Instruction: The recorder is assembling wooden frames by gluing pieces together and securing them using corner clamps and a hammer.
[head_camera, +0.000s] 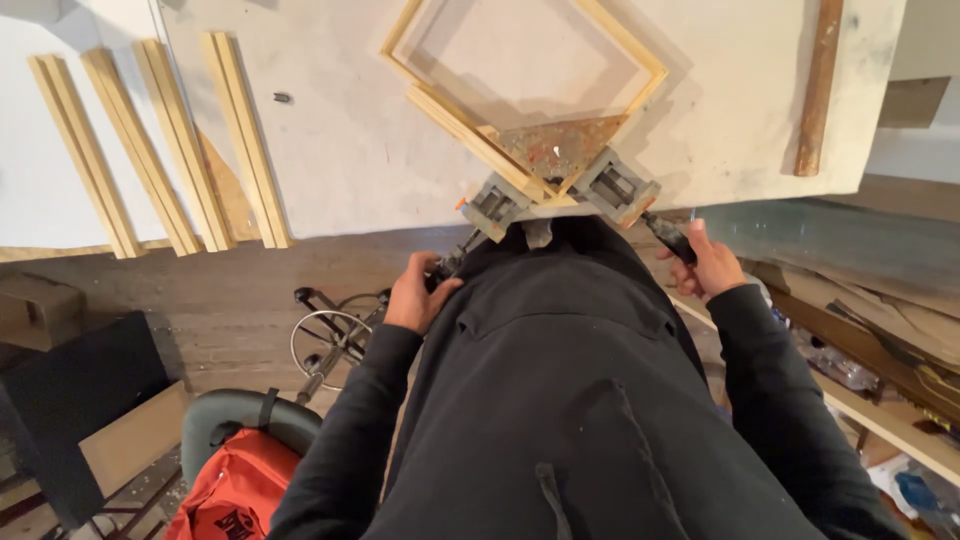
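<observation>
As fingers (700, 262) wrap it, clamp handle (668, 239) enclosed

Bare pale wood frame (525, 70); rusty grey metal corner clamp (558, 175).

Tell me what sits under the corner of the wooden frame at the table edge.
Under the frame corner lies a rusty triangular plate of a corner clamp, on the table. Both hands, left and right, grip its screw handles. The plate's middle is covered by wood.

wooden frame (610, 40): pale yellow | corner clamp (560, 180): grey, rust-speckled | bag (235, 490): red
</observation>
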